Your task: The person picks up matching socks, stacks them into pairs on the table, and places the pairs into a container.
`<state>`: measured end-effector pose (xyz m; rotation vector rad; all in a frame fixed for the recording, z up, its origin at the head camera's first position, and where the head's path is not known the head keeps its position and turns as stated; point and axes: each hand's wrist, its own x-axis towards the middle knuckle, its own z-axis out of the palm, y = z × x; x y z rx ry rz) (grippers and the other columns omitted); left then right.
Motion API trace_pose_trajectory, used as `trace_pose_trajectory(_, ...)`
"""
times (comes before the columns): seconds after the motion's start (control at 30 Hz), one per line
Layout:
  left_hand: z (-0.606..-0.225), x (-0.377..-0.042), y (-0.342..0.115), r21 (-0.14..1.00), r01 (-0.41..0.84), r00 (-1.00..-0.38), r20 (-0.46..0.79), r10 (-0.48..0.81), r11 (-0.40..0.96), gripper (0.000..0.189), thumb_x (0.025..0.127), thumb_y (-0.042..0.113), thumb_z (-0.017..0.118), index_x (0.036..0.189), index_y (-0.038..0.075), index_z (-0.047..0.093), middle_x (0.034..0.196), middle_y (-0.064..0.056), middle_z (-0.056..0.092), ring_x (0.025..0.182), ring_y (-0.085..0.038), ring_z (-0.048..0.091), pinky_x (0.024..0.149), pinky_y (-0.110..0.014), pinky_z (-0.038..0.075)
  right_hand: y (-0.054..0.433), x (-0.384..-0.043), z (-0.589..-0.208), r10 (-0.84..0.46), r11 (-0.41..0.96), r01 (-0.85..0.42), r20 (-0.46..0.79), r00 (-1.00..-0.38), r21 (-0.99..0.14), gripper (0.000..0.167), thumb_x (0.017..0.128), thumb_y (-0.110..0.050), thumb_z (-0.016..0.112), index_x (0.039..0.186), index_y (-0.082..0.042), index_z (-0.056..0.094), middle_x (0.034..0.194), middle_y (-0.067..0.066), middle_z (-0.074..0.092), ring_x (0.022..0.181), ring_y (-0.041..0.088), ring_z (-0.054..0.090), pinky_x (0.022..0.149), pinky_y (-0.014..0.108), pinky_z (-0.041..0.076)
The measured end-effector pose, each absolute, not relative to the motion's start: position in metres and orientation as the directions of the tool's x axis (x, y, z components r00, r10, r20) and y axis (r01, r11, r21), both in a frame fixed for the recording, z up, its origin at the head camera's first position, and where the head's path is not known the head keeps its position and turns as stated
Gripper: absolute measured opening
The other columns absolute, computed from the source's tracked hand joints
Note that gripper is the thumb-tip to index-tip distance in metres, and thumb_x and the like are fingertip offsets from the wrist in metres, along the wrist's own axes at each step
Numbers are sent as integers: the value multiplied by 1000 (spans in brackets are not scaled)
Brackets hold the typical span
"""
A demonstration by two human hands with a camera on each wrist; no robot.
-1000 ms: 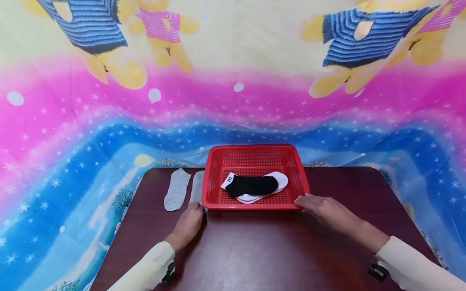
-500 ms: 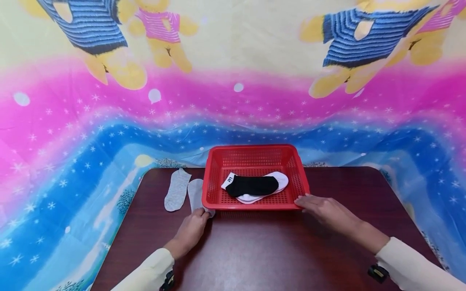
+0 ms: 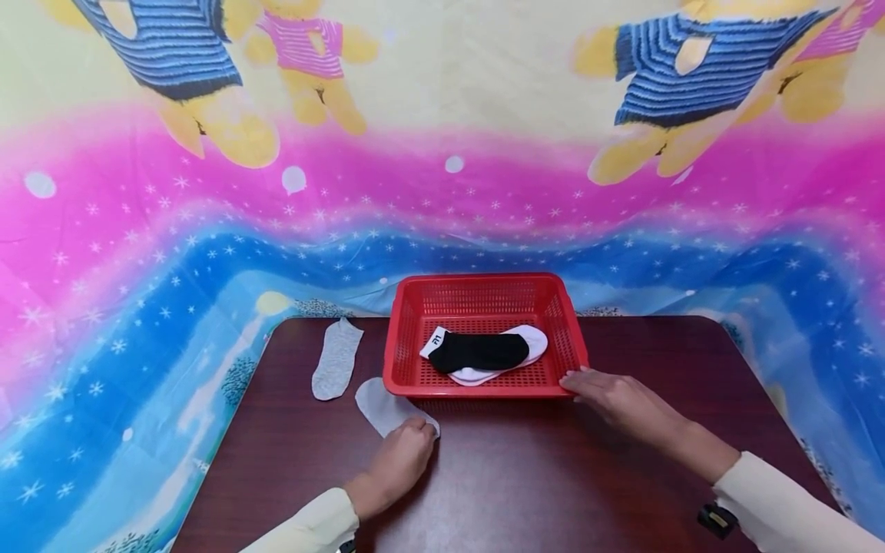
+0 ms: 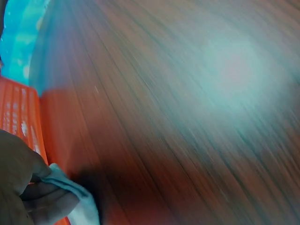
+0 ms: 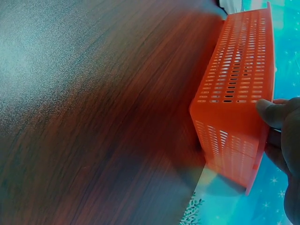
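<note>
My left hand [image 3: 399,461] pinches one end of a plain grey ankle sock [image 3: 376,403], which slants in front of the basket's left corner in the head view. In the left wrist view its cloth [image 4: 86,206] is folded between thumb and fingers. With my right hand [image 3: 622,403] I grip the near right corner of a red plastic basket [image 3: 477,392]; the right wrist view has the thumb [image 5: 268,111] against the outer wall. Inside the basket, a black sock [image 3: 480,352] with a white cuff lies over white socks [image 3: 534,342].
A speckled light grey sock [image 3: 336,359] lies flat to the left of the basket. Everything rests on a dark reddish wooden table [image 3: 525,476]. Behind its far edge hangs a patterned pink and blue cloth [image 3: 498,207].
My left hand has moved right and toward me, drawing the grey sock out from beside the basket's left side and turning it. The right hand and the basket have stayed put.
</note>
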<state>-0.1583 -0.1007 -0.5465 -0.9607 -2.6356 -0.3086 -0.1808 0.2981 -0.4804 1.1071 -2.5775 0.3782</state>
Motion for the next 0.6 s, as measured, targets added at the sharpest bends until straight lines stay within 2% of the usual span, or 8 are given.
trace_pose_trajectory(0.27,-536,-148,-61,333,613,-790,237,565,717,15,87,6,73,74,14,69,71,4,66,67,-10,65,58,-23,49,298,-178,-479,-645,679,-724,372,-667,-121,46,78,-2,84,122,-9,73,117,6,77,109,26,74,85,42,60)
trace_pose_trajectory(0.33,-536,-147,-51,400,584,-808,206,551,706,13,88,7,73,77,13,71,73,5,69,69,-7,65,60,-22,50,298,-178,-479,-648,675,-729,380,-661,-117,30,93,-14,74,123,-9,72,117,6,76,109,26,74,86,41,60)
trace_pose_trajectory(0.37,-537,-146,-46,428,569,-816,192,545,702,13,89,7,73,78,13,73,73,6,70,70,-5,65,61,-21,50,298,-178,-479,-649,672,-732,386,-656,-114,30,93,-14,75,122,-10,72,117,6,76,109,25,74,86,41,60)
trace_pose_trajectory(0.4,-538,-146,-41,455,554,-824,178,538,697,11,89,7,73,80,12,74,74,6,71,71,-4,66,62,-20,51,298,-178,-480,-650,668,-736,393,-650,-112,26,100,-21,67,122,-10,72,117,6,76,109,25,74,86,41,60)
trace_pose_trajectory(0.5,-541,-146,-31,499,528,-834,152,530,687,7,90,9,73,84,11,77,78,5,73,75,-3,67,66,-19,52,298,-179,-481,-650,664,-739,401,-646,-114,49,107,-41,38,123,-11,72,117,5,76,109,25,74,86,41,59)
trace_pose_trajectory(0.53,-541,-146,-28,514,519,-837,141,529,683,7,90,10,73,85,11,77,79,5,73,76,-2,67,67,-18,52,298,-179,-481,-649,664,-739,401,-646,-116,51,107,-42,36,123,-10,72,117,5,76,109,25,74,86,41,59)
trace_pose_trajectory(0.57,-542,-145,-27,527,512,-838,136,528,678,6,90,10,73,86,11,77,80,5,74,77,-2,66,68,-17,52,298,-179,-481,-649,664,-739,400,-648,-120,45,107,-39,42,123,-10,72,117,6,76,109,26,74,86,42,59)
trace_pose_trajectory(0.6,-542,-145,-26,541,504,-841,128,526,673,6,91,11,73,87,11,77,81,5,74,77,-1,66,67,-17,52,298,-178,-481,-647,666,-736,395,-652,-123,54,106,-44,34,124,-10,72,117,6,76,110,26,74,87,42,59)
